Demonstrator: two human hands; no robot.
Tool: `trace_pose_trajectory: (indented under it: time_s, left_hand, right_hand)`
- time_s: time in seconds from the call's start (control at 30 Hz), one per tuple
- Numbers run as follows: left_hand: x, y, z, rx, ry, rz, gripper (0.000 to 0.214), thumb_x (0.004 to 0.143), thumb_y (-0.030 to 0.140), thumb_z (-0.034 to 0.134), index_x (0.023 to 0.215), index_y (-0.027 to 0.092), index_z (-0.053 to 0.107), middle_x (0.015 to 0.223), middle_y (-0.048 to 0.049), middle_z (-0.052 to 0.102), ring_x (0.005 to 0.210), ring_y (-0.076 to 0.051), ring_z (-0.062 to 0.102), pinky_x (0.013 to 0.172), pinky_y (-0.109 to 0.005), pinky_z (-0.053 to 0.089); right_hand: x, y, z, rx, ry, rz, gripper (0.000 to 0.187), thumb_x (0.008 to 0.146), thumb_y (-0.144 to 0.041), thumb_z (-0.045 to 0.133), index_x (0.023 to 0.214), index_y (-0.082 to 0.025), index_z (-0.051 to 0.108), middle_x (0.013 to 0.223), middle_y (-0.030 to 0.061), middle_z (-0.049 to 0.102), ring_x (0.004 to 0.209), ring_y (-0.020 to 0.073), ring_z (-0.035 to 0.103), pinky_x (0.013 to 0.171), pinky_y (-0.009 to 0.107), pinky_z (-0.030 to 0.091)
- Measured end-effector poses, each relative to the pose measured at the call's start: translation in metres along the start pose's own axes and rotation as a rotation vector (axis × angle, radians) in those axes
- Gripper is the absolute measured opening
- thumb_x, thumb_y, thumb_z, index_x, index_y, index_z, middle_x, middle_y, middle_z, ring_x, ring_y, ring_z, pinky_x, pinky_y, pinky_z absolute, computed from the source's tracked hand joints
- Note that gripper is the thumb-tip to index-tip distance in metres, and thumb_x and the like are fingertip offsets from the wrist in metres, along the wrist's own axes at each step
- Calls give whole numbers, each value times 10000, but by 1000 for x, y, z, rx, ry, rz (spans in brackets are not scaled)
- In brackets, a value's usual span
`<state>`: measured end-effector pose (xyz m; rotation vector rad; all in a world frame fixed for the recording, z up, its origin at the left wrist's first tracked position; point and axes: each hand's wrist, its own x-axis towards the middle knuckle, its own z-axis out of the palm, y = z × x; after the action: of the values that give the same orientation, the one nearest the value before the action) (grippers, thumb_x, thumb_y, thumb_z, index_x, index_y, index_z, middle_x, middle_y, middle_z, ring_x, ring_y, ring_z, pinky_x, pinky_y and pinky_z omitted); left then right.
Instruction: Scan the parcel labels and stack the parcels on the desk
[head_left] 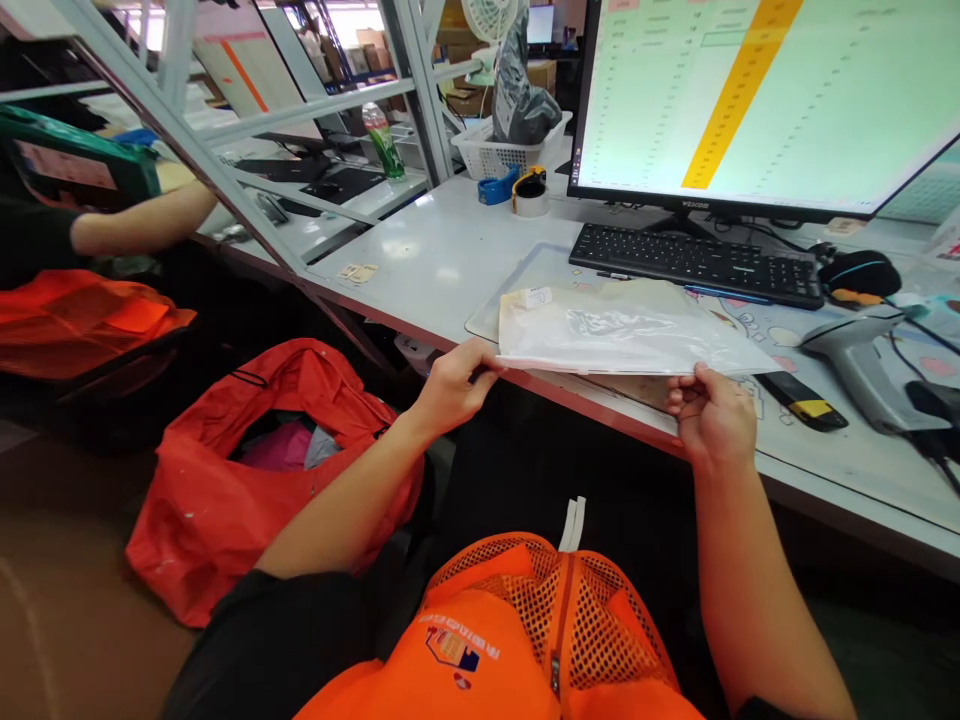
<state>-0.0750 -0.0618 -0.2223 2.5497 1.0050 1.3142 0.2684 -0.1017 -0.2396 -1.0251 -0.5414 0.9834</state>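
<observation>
A flat, pale plastic package (622, 325) with a small white label at its upper left lies over the front edge of the desk. My left hand (459, 388) pinches its near left corner between thumb and finger. Along the same near edge, further right, my right hand (712, 408) grips it with thumb and curled fingers. The edge between both hands is drawn out straight. Just right of my right hand lies a black and yellow box cutter (806, 400). What is inside the package cannot be made out.
A keyboard (697, 262) and monitor (750, 110) stand behind the package, with a grey barcode scanner (862, 365) at right. Tape rolls (531, 192) sit near a white basket (510, 152). A red bag (277, 480) stands open at lower left. Another person's arm (146, 220) reaches in at left.
</observation>
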Motion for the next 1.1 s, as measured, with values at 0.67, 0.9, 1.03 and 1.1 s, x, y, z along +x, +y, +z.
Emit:
trace_pose_trajectory:
  time_s: [0.67, 0.9, 1.03, 1.1]
  left_hand:
    - [45, 71, 54, 381, -219, 229, 212, 1054, 246, 532, 935, 198, 701, 971, -77, 731, 928, -239, 612, 835, -398, 459]
    - [-7, 48, 14, 338, 126, 54, 48, 964, 199, 701, 978, 241, 719, 949, -51, 739, 960, -238, 637, 895, -429, 492]
    - [-28, 41, -13, 334, 57, -24, 28, 969, 236, 714, 978, 247, 737, 993, -66, 728, 993, -251, 652, 904, -442, 511]
    - [-22, 49, -23, 286, -19, -21, 154, 959, 369, 745, 1063, 255, 743, 1089, -89, 728, 1055, -275, 658, 939, -461, 525]
  right_hand:
    - [-2, 1, -1, -5, -46, -7, 365, 716, -422, 866, 687, -173, 602, 608, 45, 653, 469, 134, 572, 395, 218, 452]
    - [-3, 2, 4, 44, -9, -19, 349, 683, -414, 857, 665, -172, 605, 581, 41, 640, 452, 128, 560, 385, 218, 451]
    - [-4, 3, 5, 36, -13, -33, 367, 694, -411, 892, 736, -180, 610, 649, 41, 682, 489, 142, 602, 399, 223, 485]
    - [-5, 4, 4, 30, -22, -30, 405, 679, -408, 928, 752, -183, 599, 654, 33, 677, 518, 153, 630, 424, 231, 518]
